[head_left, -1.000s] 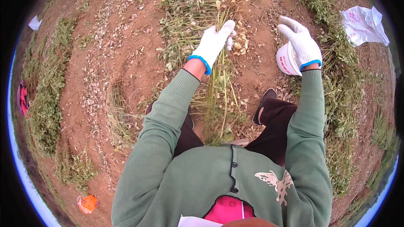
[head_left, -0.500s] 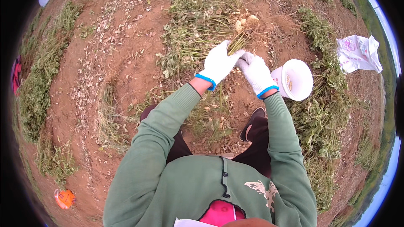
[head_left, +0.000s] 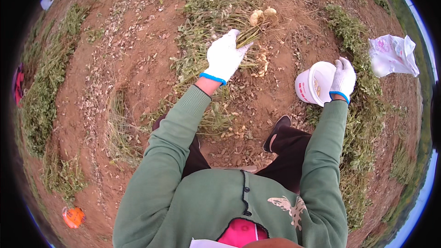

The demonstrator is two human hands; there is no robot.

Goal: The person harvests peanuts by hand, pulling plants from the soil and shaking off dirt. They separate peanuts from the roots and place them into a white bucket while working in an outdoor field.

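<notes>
My left hand point(head_left: 224, 57), in a white knit glove with a blue cuff, is closed around the stems of a bunch of peanut plants point(head_left: 248, 36). Pale peanut pods point(head_left: 257, 17) and thin brown roots stick out at the far end of the bunch. To the right, my right hand point(head_left: 343, 78), gloved alike, grips the far-right rim of a white bucket point(head_left: 304, 88). The bucket leans, and a few pods show inside it. Under and beyond my left hand lies a row of pulled peanut plants point(head_left: 206, 14) on the soil, with loose pods near it.
Another row of green plants point(head_left: 356, 124) runs along the right, behind the bucket. A white printed sack point(head_left: 390, 55) lies beyond it. An orange bag point(head_left: 73, 217) sits at the lower left. Dry stalks point(head_left: 120, 128) and my shoe point(head_left: 277, 131) are nearby.
My right hand has left the bunch and moved right onto the bucket's rim; the bucket has turned and shifted slightly. My left hand has drawn the bunch a little left.
</notes>
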